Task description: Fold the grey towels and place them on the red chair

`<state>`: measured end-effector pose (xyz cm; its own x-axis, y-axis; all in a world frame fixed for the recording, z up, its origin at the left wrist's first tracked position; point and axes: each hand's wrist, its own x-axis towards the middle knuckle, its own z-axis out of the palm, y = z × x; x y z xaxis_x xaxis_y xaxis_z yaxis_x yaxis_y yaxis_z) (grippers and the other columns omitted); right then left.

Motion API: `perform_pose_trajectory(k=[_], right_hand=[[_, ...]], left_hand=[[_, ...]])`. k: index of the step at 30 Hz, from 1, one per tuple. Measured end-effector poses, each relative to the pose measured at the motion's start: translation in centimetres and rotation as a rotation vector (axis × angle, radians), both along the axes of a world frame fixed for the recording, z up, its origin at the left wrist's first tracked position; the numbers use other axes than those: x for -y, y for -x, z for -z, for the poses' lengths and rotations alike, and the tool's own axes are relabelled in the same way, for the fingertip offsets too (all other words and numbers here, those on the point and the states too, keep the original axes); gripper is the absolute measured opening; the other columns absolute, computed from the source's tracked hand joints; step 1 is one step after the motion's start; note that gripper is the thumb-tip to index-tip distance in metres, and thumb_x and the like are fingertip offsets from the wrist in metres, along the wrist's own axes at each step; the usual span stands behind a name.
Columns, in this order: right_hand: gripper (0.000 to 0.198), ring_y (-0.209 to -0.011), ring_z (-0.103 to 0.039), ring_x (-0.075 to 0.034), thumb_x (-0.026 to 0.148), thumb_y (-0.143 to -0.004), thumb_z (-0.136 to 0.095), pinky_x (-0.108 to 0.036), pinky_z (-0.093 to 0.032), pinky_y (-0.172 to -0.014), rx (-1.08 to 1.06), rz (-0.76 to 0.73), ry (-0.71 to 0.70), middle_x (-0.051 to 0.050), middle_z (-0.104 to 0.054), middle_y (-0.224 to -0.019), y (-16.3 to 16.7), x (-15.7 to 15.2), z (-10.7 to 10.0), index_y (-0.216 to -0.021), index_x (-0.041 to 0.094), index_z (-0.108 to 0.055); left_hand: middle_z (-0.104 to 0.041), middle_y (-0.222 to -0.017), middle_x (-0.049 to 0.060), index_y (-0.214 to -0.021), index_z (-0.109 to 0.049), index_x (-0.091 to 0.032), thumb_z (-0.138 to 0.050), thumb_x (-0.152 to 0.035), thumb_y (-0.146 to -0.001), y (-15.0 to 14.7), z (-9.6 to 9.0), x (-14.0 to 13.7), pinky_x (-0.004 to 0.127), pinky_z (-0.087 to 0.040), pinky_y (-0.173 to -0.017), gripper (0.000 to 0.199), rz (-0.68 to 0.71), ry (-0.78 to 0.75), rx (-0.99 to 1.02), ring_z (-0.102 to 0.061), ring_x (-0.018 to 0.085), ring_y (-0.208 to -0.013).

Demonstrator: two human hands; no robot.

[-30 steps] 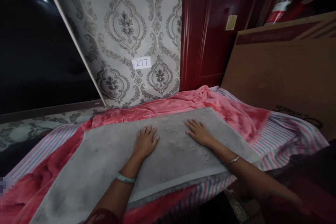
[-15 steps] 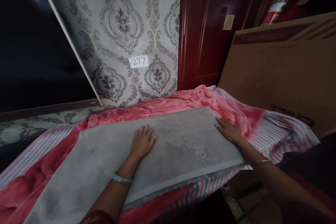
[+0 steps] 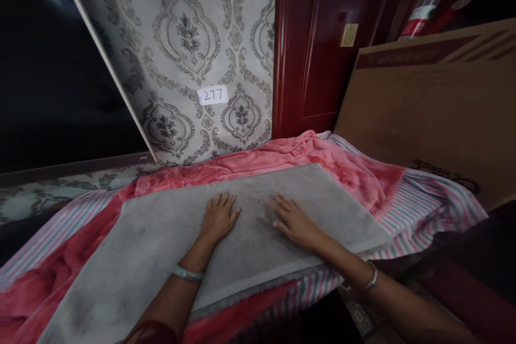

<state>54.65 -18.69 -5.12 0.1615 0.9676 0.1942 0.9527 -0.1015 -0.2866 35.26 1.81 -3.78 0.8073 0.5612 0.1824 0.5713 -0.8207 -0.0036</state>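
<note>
Wall, papered (image 3: pixel 189 48): pale ground, grey scrolled medallions, across the back.

Screen (image 3: pixel 52 75): large, black, pale-edged, at the left, a small light reflected near its top.

Cardboard box (image 3: pixel 431 107): brown, at the right, with a dark red printed band along its upper edge.

Grey mat (image 3: pixel 242 242): the piece being worked, spread broad and flat in the centre under both hands; pale band along the near edge, with a fuzzy darker layer showing beneath it.

Pink blanket (image 3: pixel 358 183): plush and rumpled, under the mat and extending past it at the back and both sides.

Wooden panel (image 3: pixel 322 48): glossy dark red, between wall and box.

Striped cloth (image 3: pixel 423 204): white, pink and blue-grey, below the blanket, creased at the right.

Left hand (image 3: pixel 219 219): open, palm down, fingers spread, resting on the mat left of its middle.

Right hand (image 3: pixel 294 221): open, fingers extended and blurred, over the mat right of its middle — whether the whole palm touches cannot be told.

Bottle (image 3: pixel 423 8): clear, red-capped, red and white label, tilted, beyond the box's top edge.

Paper label (image 3: pixel 213 94): white, on the wall, handwritten "277".

Switch plate (image 3: pixel 349 35): yellowish, on the panel.

Bangles — pale green on the left wrist (image 3: pixel 188 273), silvery on the right.
</note>
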Motion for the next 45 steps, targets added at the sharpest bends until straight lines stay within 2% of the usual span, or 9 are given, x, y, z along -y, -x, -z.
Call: perform_pose_trajectory(k=[4,9,14,23,28,32,39,42,45], right_hand=[[0.064,-0.157,-0.016,-0.030,0.057,-0.101,-0.047,-0.059,-0.014,-0.124,-0.036,-0.125,0.102,-0.005,-0.023,-0.169,4.2,-0.4,0.1,-0.160,0.034,-0.035],[0.062,-0.157,-0.016,-0.027,0.053,-0.102,-0.048,-0.057,-0.015,-0.125,-0.050,-0.118,0.167,-0.003,-0.025,-0.169,3.7,-0.1,-0.2,-0.160,0.035,-0.036],[0.059,-0.156,-0.021,-0.029,0.054,-0.104,-0.039,-0.057,-0.022,-0.123,-0.009,0.006,0.145,-0.003,-0.027,-0.168,-0.7,1.7,0.7,-0.160,0.034,-0.037],[0.060,-0.150,-0.036,-0.031,0.055,-0.103,-0.028,-0.058,-0.033,-0.118,0.164,0.496,0.061,-0.005,-0.040,-0.162,-11.8,8.2,4.1,-0.154,0.030,-0.048],[0.060,-0.145,-0.043,-0.034,0.053,-0.102,-0.028,-0.061,-0.038,-0.114,0.154,0.668,0.023,-0.006,-0.044,-0.160,-15.0,10.7,5.1,-0.152,0.030,-0.051],[0.060,-0.143,-0.046,-0.033,0.049,-0.102,-0.026,-0.062,-0.041,-0.111,0.146,0.720,-0.028,-0.010,-0.049,-0.156,-16.2,11.5,5.9,-0.151,0.027,-0.052],[0.055,-0.145,-0.041,-0.038,0.047,-0.102,-0.031,-0.069,-0.036,-0.111,0.154,0.756,0.024,-0.011,-0.046,-0.158,-14.2,9.7,3.6,-0.144,0.026,-0.060],[0.055,-0.148,-0.038,-0.036,0.045,-0.103,-0.031,-0.064,-0.037,-0.113,0.150,0.561,-0.059,-0.012,-0.044,-0.160,-11.0,8.0,2.9,-0.145,0.024,-0.059],[0.054,-0.148,-0.039,-0.033,0.048,-0.104,-0.032,-0.062,-0.035,-0.115,0.116,0.356,-0.063,-0.010,-0.043,-0.160,-7.6,7.0,3.2,-0.148,0.028,-0.056]], left_hand=[[-0.041,-0.161,0.011,-0.152,-0.047,-0.023,-0.040,-0.044,-0.103,0.0,-0.1,0.1,0.054,-0.030,-0.122,0.054,-0.002,0.005,-0.003,-0.034,0.032,-0.151],[-0.043,-0.161,0.012,-0.152,-0.048,-0.023,-0.040,-0.044,-0.103,0.0,0.1,0.0,0.055,-0.030,-0.121,0.054,0.004,0.001,0.011,-0.035,0.033,-0.151],[-0.044,-0.160,0.012,-0.152,-0.048,-0.024,-0.039,-0.044,-0.102,0.0,0.1,0.0,0.055,-0.031,-0.121,0.054,0.003,0.002,0.019,-0.036,0.032,-0.151],[-0.042,-0.161,0.012,-0.152,-0.047,-0.023,-0.038,-0.044,-0.102,-0.1,0.0,-0.1,0.055,-0.030,-0.121,0.055,0.000,0.005,0.000,-0.035,0.032,-0.151],[-0.043,-0.160,0.012,-0.152,-0.048,-0.023,-0.038,-0.043,-0.102,0.0,0.2,-0.1,0.055,-0.031,-0.121,0.054,0.004,-0.009,0.014,-0.035,0.032,-0.150],[-0.043,-0.160,0.012,-0.152,-0.048,-0.023,-0.039,-0.043,-0.102,0.0,0.1,-0.1,0.054,-0.031,-0.121,0.054,0.004,-0.008,0.010,-0.035,0.032,-0.151],[-0.044,-0.160,0.012,-0.151,-0.049,-0.024,-0.039,-0.043,-0.102,0.0,0.0,0.0,0.055,-0.031,-0.120,0.054,0.000,0.000,0.022,-0.036,0.032,-0.150],[-0.044,-0.160,0.012,-0.151,-0.048,-0.024,-0.039,-0.043,-0.102,0.0,-0.1,0.1,0.054,-0.030,-0.121,0.054,-0.004,0.002,0.011,-0.035,0.031,-0.151],[-0.043,-0.160,0.012,-0.152,-0.047,-0.024,-0.039,-0.044,-0.102,0.0,-0.2,0.1,0.053,-0.030,-0.121,0.054,-0.011,0.005,-0.004,-0.035,0.031,-0.151]])
